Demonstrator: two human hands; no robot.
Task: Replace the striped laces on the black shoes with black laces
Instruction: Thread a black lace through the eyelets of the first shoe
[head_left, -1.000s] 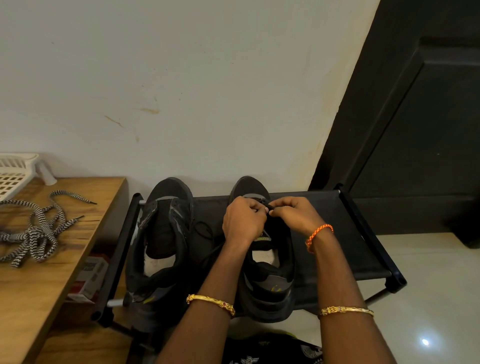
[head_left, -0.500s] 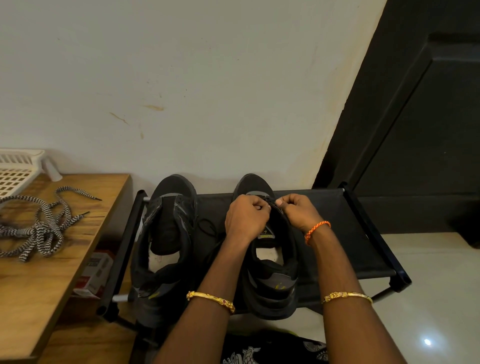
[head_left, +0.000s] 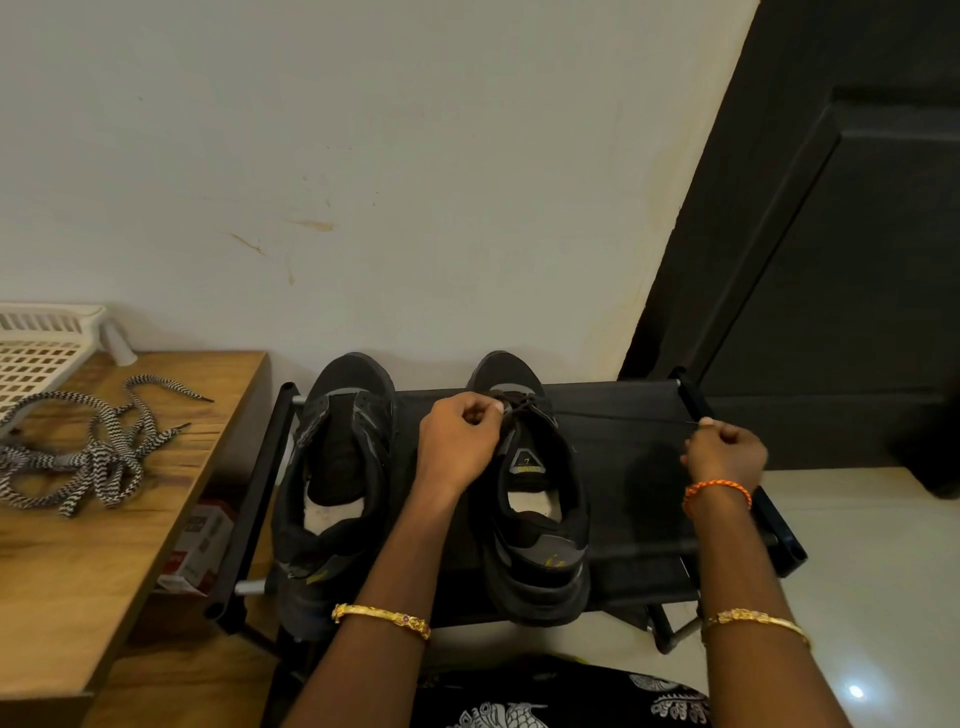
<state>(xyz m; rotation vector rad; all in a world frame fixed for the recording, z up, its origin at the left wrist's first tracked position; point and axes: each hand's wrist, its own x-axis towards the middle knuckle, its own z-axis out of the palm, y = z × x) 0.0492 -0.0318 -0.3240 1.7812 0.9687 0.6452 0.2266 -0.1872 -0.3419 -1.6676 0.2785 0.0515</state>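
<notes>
Fingers of both my hands pinch the black lace (head_left: 613, 415): since half a second ago my right hand (head_left: 724, 452) has drawn it taut sideways from the right shoe (head_left: 535, 493), left hand (head_left: 460, 441) steadying the eyelets. Threading advances; striped laces (head_left: 88, 452) lie discarded.

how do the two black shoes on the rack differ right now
The right shoe has a black lace started at its toe eyelets; the left shoe shows none. Only the right shoe is being worked on, by the left hand. Both sit toes-to-wall on the rack.
</notes>
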